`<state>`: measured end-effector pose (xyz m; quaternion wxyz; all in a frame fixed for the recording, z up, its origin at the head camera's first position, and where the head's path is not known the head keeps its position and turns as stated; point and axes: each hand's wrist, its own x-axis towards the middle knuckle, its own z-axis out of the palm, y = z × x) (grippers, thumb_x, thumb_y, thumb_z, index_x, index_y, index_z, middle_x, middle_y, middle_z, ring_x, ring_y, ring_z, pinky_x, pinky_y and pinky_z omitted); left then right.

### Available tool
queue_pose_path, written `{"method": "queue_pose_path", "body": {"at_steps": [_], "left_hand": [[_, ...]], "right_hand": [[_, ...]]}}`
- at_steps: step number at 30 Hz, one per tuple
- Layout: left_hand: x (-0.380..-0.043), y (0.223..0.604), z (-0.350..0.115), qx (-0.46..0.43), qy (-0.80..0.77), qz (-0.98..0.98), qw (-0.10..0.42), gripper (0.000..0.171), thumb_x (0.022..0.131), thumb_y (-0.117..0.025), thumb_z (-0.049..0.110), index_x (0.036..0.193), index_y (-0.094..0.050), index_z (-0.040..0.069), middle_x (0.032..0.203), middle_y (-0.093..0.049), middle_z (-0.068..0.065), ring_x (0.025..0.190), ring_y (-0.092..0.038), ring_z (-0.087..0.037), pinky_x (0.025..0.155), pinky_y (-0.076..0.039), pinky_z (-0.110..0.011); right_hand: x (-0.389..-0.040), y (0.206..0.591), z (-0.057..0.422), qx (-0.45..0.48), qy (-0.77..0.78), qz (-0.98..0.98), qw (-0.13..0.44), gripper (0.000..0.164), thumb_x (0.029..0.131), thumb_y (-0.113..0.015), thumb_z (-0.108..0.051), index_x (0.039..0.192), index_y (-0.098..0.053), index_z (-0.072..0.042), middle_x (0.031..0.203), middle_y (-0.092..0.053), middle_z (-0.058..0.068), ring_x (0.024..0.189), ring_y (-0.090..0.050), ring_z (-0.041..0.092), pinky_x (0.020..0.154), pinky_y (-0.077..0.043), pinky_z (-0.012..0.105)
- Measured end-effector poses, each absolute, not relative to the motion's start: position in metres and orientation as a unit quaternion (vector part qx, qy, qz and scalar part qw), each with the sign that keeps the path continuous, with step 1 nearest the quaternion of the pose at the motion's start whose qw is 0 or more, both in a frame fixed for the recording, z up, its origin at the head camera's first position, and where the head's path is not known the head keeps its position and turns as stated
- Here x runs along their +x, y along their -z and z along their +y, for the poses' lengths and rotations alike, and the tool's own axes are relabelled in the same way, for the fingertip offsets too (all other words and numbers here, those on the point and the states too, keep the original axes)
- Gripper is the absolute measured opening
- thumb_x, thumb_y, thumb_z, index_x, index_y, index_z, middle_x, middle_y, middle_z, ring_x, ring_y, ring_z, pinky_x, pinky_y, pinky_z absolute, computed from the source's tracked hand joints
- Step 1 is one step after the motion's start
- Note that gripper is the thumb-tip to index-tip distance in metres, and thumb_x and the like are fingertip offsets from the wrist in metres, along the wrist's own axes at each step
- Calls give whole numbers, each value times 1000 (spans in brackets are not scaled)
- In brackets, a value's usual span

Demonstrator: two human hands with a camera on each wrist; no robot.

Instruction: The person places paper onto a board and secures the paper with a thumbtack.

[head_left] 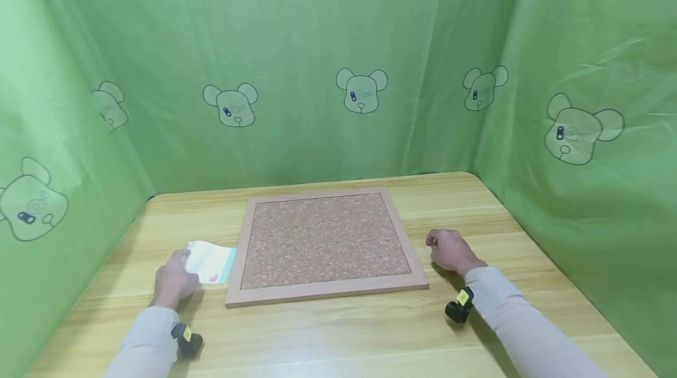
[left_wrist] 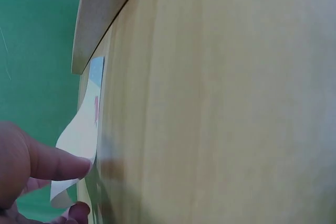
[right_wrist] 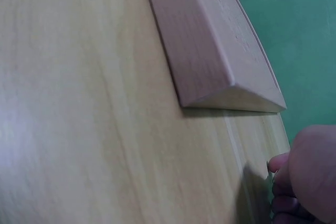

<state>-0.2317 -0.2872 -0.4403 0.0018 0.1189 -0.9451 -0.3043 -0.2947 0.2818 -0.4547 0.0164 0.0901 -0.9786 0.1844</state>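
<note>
1. Thumb (left_wrist: 68, 165) and fingertip (left_wrist: 80, 209) of the left hand (head_left: 174, 278), nearly closed, pinch the note paper at its nearest edge, which curls upward; a single sheet or a pad, one cannot tell.
2. Note paper (head_left: 206, 261), white with a turquoise band, lies immediately right of the left hand, far nearer to it than to the right. Its long axis appears to run sideways, away from the pinch; the banded end points toward the corkboard. Whether the two touch is unclear.
3. Corkboard, beyond the paper from the left hand, lies flat between both hands on the wooden table (head_left: 328, 337). Its wooden frame (head_left: 328, 291) encloses the cork panel (head_left: 322, 240); no container is visible.
4. Right hand (head_left: 452, 250), beside the frame's right rail, has loosely curled fingers; no object shows in them.
</note>
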Motion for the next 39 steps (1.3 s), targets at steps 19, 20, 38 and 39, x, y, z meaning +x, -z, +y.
{"method": "queue_pose_path", "body": {"at_steps": [19,20,38,39], "left_hand": [[-228,434,-292,151,325,-934,-3,33,84,-50,5,111,-61,-12,113,-60,-33,105,-52,-51,92,-40,-62],[-227,434,-292,151,323,-934,-2,30,86,-49,6,107,-62,-11,108,-62,-31,101,-54,-49,90,-42,-62],[-229,438,-296,143,320,-936,-32,48,80,-51,1,126,-54,-12,131,-48,-35,122,-40,-55,102,-31,-64],[-230,439,-296,137,321,-936,-38,51,79,-50,1,129,-51,-12,134,-44,-36,124,-37,-56,103,-30,-64]], "right_hand": [[-298,457,283,72,-190,-979,2,16,72,-53,6,82,-59,-5,75,-58,7,70,-55,23,62,-50,37],[-298,457,283,72,-190,-979,1,16,72,-54,6,81,-59,-6,75,-58,7,69,-55,23,62,-50,36],[-298,457,284,78,-188,-979,23,5,82,-57,-4,79,-62,-4,71,-59,4,65,-55,20,59,-50,34],[-298,457,284,78,-187,-979,24,6,81,-57,-2,81,-63,-2,73,-60,6,66,-57,20,60,-52,35]]}}
